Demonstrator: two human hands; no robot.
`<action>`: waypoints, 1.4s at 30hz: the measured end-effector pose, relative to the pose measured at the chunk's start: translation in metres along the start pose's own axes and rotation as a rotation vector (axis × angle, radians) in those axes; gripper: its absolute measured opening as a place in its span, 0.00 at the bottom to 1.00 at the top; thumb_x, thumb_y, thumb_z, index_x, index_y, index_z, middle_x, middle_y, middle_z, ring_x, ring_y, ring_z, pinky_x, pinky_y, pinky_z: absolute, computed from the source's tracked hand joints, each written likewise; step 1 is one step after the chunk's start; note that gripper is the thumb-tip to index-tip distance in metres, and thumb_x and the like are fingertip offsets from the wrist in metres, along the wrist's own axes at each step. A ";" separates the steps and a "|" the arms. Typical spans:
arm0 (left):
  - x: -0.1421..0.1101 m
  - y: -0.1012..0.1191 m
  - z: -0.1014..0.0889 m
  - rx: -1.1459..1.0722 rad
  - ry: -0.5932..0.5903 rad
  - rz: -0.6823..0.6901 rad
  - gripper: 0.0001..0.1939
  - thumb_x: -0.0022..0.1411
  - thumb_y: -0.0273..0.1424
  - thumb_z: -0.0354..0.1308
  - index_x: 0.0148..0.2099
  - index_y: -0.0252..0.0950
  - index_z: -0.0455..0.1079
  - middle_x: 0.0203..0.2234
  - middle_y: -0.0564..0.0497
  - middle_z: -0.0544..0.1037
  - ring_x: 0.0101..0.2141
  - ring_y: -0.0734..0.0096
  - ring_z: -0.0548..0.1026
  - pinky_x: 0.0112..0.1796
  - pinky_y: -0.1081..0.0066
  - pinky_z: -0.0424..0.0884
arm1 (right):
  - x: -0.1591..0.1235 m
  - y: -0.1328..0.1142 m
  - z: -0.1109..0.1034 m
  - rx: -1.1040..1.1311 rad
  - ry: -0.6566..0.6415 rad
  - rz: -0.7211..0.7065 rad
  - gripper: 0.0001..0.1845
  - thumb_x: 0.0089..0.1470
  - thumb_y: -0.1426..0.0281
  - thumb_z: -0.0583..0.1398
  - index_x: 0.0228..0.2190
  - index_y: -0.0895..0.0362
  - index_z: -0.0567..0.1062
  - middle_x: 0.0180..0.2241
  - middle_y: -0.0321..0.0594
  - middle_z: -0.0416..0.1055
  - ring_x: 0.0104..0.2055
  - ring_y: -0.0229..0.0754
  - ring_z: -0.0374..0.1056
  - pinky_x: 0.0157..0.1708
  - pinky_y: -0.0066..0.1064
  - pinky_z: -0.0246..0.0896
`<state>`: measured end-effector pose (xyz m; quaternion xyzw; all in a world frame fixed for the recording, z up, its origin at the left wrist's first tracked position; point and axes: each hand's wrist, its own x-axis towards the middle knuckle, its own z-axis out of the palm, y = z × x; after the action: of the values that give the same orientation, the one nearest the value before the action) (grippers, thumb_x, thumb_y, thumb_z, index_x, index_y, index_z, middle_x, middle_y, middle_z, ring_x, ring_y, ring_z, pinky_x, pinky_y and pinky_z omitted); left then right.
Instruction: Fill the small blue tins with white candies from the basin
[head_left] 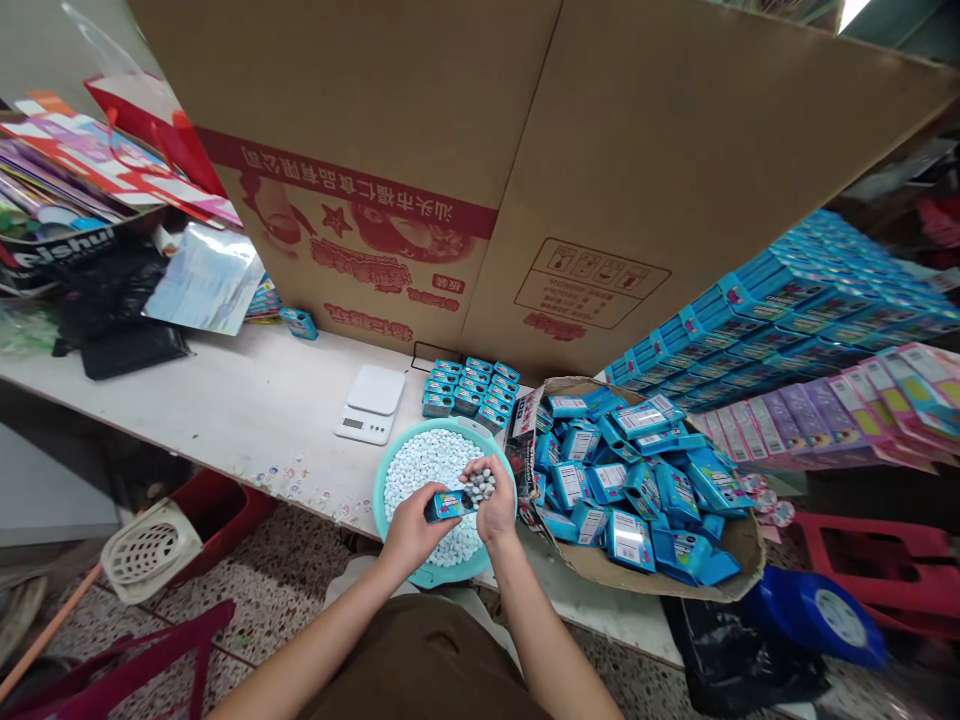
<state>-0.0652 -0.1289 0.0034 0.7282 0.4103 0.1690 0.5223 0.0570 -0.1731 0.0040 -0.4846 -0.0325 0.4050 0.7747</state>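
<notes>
My left hand (415, 528) grips a small blue candy box (448, 504) between thumb and fingers, tilted over a turquoise basin (384, 478). Cupped beside it, my right hand (495, 510) holds a handful of small pale candies (480, 485), close to the end of the box. Loose candies of the same kind (420, 462) fill the basin below both hands. Behind the basin, small filled-looking blue boxes (474, 385) stand in rows. A white digital scale (370, 402) sits on the table to their left.
On the right, a cut-down carton (731, 585) holds many loose blue boxes (630, 535). Stacked blue boxes (795, 300) and pink and purple packs (810, 415) rise beyond it. A large cardboard sheet (585, 150) stands behind the white table (270, 400). Small stickers (289, 480) lie at left.
</notes>
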 end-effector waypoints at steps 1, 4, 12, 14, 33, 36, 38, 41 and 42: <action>0.000 0.000 0.001 0.010 -0.003 0.015 0.17 0.45 0.33 0.64 0.40 0.40 0.70 0.38 0.51 0.78 0.41 0.61 0.74 0.43 0.66 0.68 | 0.000 0.000 -0.001 -0.007 -0.001 -0.004 0.17 0.50 0.59 0.57 0.18 0.56 0.68 0.21 0.33 0.66 0.24 0.35 0.63 0.28 0.28 0.59; -0.002 -0.002 0.002 -0.007 -0.018 -0.006 0.17 0.46 0.34 0.64 0.41 0.40 0.70 0.36 0.52 0.78 0.40 0.62 0.74 0.42 0.66 0.68 | -0.002 0.001 -0.002 -0.003 -0.004 -0.022 0.19 0.51 0.58 0.57 0.16 0.56 0.67 0.19 0.33 0.63 0.23 0.35 0.61 0.27 0.28 0.58; -0.005 -0.004 -0.002 -0.004 -0.034 0.057 0.15 0.47 0.33 0.63 0.40 0.40 0.69 0.37 0.52 0.77 0.40 0.63 0.74 0.41 0.69 0.67 | -0.006 0.001 0.002 -0.037 -0.006 -0.023 0.20 0.51 0.58 0.57 0.15 0.57 0.68 0.17 0.33 0.64 0.22 0.35 0.63 0.26 0.27 0.57; -0.004 -0.006 -0.002 -0.015 -0.037 0.055 0.16 0.47 0.33 0.63 0.40 0.39 0.69 0.36 0.52 0.77 0.39 0.64 0.73 0.41 0.68 0.67 | -0.007 0.001 0.003 -0.038 0.010 -0.017 0.20 0.52 0.58 0.57 0.15 0.56 0.68 0.16 0.33 0.64 0.21 0.35 0.63 0.26 0.28 0.58; -0.009 -0.004 -0.002 -0.035 0.064 0.150 0.17 0.50 0.31 0.63 0.44 0.39 0.69 0.41 0.50 0.76 0.44 0.64 0.73 0.46 0.66 0.67 | -0.009 -0.009 0.020 -0.077 0.044 -0.117 0.22 0.52 0.56 0.55 0.15 0.57 0.66 0.17 0.32 0.64 0.21 0.35 0.62 0.24 0.28 0.56; -0.007 -0.008 0.002 -0.029 0.050 0.133 0.16 0.50 0.31 0.63 0.43 0.39 0.69 0.39 0.50 0.77 0.42 0.64 0.74 0.45 0.66 0.68 | -0.006 -0.004 0.017 -0.143 0.036 -0.108 0.23 0.52 0.54 0.55 0.16 0.57 0.67 0.17 0.33 0.64 0.21 0.35 0.62 0.24 0.28 0.57; -0.006 -0.009 0.003 -0.036 0.030 0.094 0.16 0.49 0.31 0.64 0.42 0.38 0.69 0.38 0.51 0.77 0.41 0.64 0.74 0.43 0.67 0.68 | -0.005 0.001 0.015 -0.180 0.040 -0.117 0.23 0.52 0.54 0.55 0.16 0.58 0.67 0.17 0.34 0.65 0.22 0.35 0.63 0.26 0.29 0.58; -0.007 -0.008 0.005 -0.054 0.036 0.065 0.15 0.48 0.31 0.64 0.41 0.38 0.68 0.36 0.52 0.77 0.40 0.64 0.74 0.41 0.67 0.68 | -0.005 0.004 0.013 -0.184 0.062 -0.157 0.24 0.54 0.53 0.52 0.18 0.57 0.68 0.19 0.35 0.67 0.25 0.37 0.65 0.30 0.30 0.61; -0.008 -0.007 0.006 -0.064 0.039 0.063 0.15 0.49 0.31 0.64 0.41 0.38 0.68 0.36 0.52 0.77 0.40 0.64 0.74 0.42 0.67 0.68 | -0.005 0.004 0.013 -0.178 0.062 -0.174 0.24 0.55 0.53 0.51 0.19 0.57 0.69 0.20 0.36 0.68 0.26 0.38 0.66 0.32 0.32 0.61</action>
<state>-0.0690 -0.1379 -0.0040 0.7204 0.3917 0.2126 0.5314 0.0457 -0.1663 0.0098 -0.5592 -0.0863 0.3164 0.7614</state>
